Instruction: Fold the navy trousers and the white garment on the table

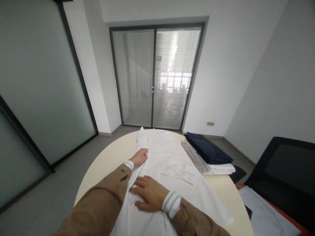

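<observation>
i'm looking down through the head camera at a white shirt (169,164) spread flat on a round cream table (115,157), its far end reaching the far rim. my left hand (139,157) rests on the shirt's left edge, and my right hand (150,193) lies open on it nearer me, fingers spread. the hands are apart, neither clamped on the cloth. just right of the shirt, a folded navy garment (208,149) sits on a folded striped garment (194,157). further right stands a black office chair (283,164), and a glass door with blinds (155,78) closes the far wall.
</observation>
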`<state>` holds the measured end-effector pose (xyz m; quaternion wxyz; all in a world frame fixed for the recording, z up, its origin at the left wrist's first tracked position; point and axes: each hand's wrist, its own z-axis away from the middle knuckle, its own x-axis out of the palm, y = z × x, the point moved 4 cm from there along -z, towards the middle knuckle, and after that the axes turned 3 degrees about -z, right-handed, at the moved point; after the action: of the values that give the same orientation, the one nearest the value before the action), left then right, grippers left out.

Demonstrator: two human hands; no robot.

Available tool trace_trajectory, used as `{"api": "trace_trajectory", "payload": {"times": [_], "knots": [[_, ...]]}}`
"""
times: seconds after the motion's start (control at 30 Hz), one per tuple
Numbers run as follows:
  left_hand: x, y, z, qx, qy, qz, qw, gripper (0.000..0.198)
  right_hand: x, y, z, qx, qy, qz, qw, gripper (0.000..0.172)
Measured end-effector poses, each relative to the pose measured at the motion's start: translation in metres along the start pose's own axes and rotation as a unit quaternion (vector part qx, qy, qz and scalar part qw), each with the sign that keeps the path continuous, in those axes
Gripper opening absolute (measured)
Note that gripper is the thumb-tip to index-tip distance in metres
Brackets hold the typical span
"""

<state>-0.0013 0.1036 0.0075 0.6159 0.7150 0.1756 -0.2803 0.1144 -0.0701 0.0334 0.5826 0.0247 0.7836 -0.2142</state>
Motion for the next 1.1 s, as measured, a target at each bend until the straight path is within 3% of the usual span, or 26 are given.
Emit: {"api": "trace_trajectory", "payload": {"times": [0.13,0.3,0.53,0.73,0.9,1.0,1.1], "knots": [[-0.004,0.004,0.011,0.01,-0.062,0.04,0.997,0.045,0.002,0.001,-0.002,-0.009,0.012,-0.001,1.0,0.045],[-0.022,0.005,0.03,-0.007,-0.129,0.083,0.988,0.039,0.0,0.001,-0.005,0.039,0.008,-0.021,0.999,0.043],[-0.028,-0.001,0.061,-0.106,-0.173,0.185,0.962,0.062,-0.002,-0.002,-0.007,0.06,0.025,-0.018,0.998,0.071],[-0.021,-0.006,0.08,-0.137,-0.196,0.299,0.924,0.057,-0.001,0.004,-0.008,0.117,0.058,0.009,0.991,0.044],[-0.019,-0.016,0.088,-0.109,-0.194,0.32,0.921,0.058,-0.005,0.003,-0.009,0.086,0.101,0.004,0.991,0.023],[-0.017,-0.023,0.088,-0.109,-0.199,0.296,0.928,0.059,-0.002,0.001,-0.011,0.039,0.103,-0.013,0.994,0.02],[-0.017,-0.029,0.085,-0.118,-0.203,0.261,0.936,0.06,0.003,0.004,-0.012,0.048,0.093,-0.055,0.993,0.029]]}}
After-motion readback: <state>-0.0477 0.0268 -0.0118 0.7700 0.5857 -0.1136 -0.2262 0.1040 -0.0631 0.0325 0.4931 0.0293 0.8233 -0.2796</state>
